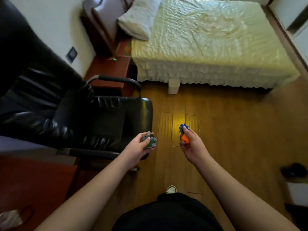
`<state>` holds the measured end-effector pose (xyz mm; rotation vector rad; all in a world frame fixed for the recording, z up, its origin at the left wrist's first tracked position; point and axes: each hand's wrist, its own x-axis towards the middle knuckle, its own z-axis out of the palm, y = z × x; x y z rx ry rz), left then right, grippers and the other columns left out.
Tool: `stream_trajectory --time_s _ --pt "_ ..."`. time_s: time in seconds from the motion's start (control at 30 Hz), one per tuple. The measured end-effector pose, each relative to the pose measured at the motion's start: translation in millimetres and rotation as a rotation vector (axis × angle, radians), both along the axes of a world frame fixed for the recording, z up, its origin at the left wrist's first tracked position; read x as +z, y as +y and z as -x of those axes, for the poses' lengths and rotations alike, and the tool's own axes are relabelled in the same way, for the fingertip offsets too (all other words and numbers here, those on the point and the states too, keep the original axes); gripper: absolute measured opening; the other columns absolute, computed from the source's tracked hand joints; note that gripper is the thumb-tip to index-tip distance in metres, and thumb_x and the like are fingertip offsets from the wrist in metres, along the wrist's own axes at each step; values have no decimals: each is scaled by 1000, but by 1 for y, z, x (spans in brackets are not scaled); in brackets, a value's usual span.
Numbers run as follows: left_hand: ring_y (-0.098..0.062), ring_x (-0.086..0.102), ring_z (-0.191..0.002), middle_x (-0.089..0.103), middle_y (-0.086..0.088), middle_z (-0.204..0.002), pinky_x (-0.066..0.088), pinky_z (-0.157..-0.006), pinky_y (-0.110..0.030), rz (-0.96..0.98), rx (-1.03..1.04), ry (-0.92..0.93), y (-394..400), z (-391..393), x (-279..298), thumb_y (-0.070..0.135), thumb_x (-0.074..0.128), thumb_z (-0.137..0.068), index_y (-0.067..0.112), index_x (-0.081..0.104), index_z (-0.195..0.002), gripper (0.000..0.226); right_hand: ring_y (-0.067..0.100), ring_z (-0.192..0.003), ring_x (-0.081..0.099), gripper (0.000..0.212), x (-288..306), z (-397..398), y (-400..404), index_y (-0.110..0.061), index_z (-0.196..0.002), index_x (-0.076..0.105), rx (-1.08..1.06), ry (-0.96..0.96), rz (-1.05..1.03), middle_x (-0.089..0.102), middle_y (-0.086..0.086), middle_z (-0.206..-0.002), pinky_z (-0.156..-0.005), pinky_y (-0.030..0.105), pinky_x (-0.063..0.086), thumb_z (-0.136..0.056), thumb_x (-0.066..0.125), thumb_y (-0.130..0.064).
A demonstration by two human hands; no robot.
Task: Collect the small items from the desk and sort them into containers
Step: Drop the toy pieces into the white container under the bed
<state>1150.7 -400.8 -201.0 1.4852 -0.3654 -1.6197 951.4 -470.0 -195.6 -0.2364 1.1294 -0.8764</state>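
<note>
- A reddish wooden surface fills the lower left corner and is cut off by the left and bottom edges; something pale and crinkled lies on it at the very corner, too blurred to name
- A black leather office chair stands just beyond the surface, its seat edge reaching toward the middle of the view, its backrest running out of view at the upper left
- A dark red bedside cabinet sits between the chair and the bed, with a small green thing on top, too small to make out
- The left hand hangs over the chair's front corner, its fingers curled round a clump of small grey and green pieces; their exact shapes are hard to tell
- Open wooden floor stretches between the hands and the bed, with a small white box at the foot of the bed skirt
- The right hand is held over the floor, well apart from the left, fingers pinching a blue spiky piece and an orange piece just below it
- The bed with a pale yellow cover and a pillow spans the upper right
- At the right edge a dark object rests above a white container, both partly cut off
</note>
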Motion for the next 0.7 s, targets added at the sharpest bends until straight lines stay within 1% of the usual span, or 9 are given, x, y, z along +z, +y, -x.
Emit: stream_trajectory --time_s 0.13,0.2,0.33,0.4,0.47,0.53,0.63,0.7 --pt "-25 65 -107 61 -12 -118 55 -89 -34 8 -54 -29 -50 37 2 15 54 -96 17 51 -125 29 11 -67 52 41 -2 39 -31 -9 -124 51 -59 15 -19 55 6 -87 -41 16 44 -88 68 -18" --pt "-24 65 -107 60 -12 -119 55 -90 -35 2 -86 -54 -70 47 2 15 54 -96 18 51 -124 29 11 -67 52 44 -4 54 -45 -8 -127 50 -82 14 -26 54 7 -88 -41 16 44 -88 68 -19" --pt "-24 65 -106 60 -13 -121 56 -88 -33 -7 -133 -63 -112 56 4 14 53 -96 19 52 -123 27 11 -70 51 49 -7 73 -73 -7 -132 49 -134 12 -42 53 7 -91 -42 15 45 -88 68 -19" --pt "-25 66 -106 60 -14 -121 56 -86 -33 -8 -165 -55 -135 59 2 14 53 -96 20 52 -120 24 11 -69 50 50 -7 76 -90 -5 -133 48 -156 -2 -42 54 6 -87 -41 15 44 -89 66 -17" --pt "-25 66 -106 59 -15 -122 57 -84 -32 -13 -196 -37 -158 61 -3 14 54 -95 19 52 -122 27 11 -68 50 49 -7 75 -109 -4 -133 48 -157 -2 -48 54 6 -86 -41 14 43 -89 66 -16" --pt "-25 67 -105 58 -15 -123 57 -84 -32 -17 -214 -3 -182 63 -9 14 56 -94 19 51 -126 32 11 -69 51 49 -9 73 -130 -6 -132 48 -149 2 -50 54 7 -89 -42 15 44 -88 67 -17" --pt "-25 67 -105 57 -15 -123 56 -86 -34 -16 -256 -2 -224 62 -21 16 56 -94 23 52 -122 29 12 -72 52 49 -16 66 -170 -8 -131 49 -137 46 -63 54 8 -93 -42 16 45 -87 68 -20" --pt "-26 67 -105 57 -15 -123 57 -84 -33 -13 -271 1 -252 57 -28 15 55 -95 23 52 -120 27 13 -74 53 49 -20 59 -198 -9 -130 49 -120 54 -68 54 9 -96 -43 16 45 -87 68 -20"
